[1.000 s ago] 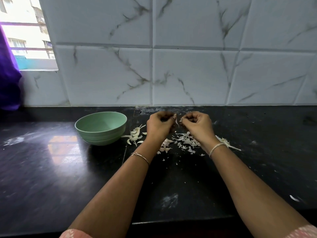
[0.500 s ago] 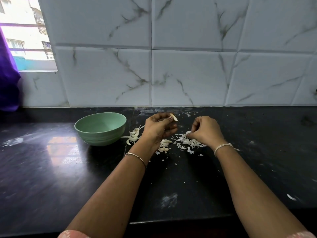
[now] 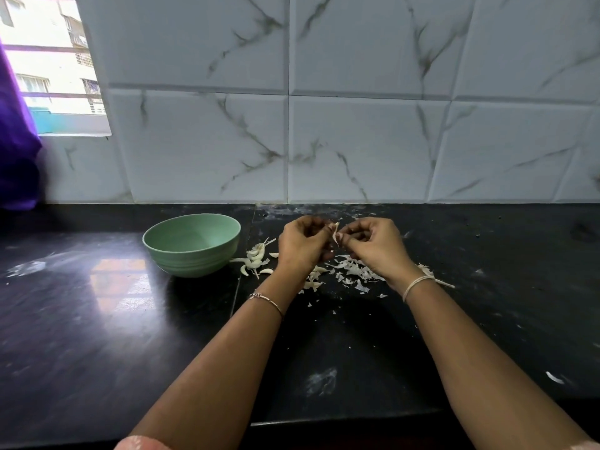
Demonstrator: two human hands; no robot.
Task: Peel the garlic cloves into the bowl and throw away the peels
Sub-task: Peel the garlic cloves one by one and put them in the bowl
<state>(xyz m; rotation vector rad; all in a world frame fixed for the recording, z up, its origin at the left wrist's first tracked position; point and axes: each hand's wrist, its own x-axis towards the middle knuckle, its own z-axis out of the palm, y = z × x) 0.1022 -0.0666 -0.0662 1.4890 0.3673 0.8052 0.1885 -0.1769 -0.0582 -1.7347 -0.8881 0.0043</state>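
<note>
View: head camera, looking down along both forearms at a black tabletop (image 3: 97, 336) set against a wall of white marbled tiles (image 3: 357, 141).
Left hand (image 3: 303, 246): held just above the tabletop with its back to the camera. Its fingers (image 3: 308, 226) are curled inward and pinch a garlic clove (image 3: 335, 233).
Right hand (image 3: 373, 248): close against the left hand. Its fingers (image 3: 357, 229) are curled and the tips pinch the same clove from the other side.
Garlic clove: a thin pale sliver, roughly upright, held between the two hands in the air. How much skin is left on it cannot be told.
Peels (image 3: 352, 272): white flakes scattered on the tabletop below the hands, spreading under the right wrist.
Bowl (image 3: 194, 263): pale green and upright on the tabletop, to the left of the left hand and apart from the held clove.
Pale pieces (image 3: 256, 259): a small cluster of curved bits just beside the bowl, between it and the left hand. Whether they are cloves or peels cannot be told.
Wrists: a thin bracelet (image 3: 266, 298) on the left, a pale thread band (image 3: 417, 284) on the right.
Far left: a bright window (image 3: 48, 60) and a purple curtain (image 3: 16, 141).
</note>
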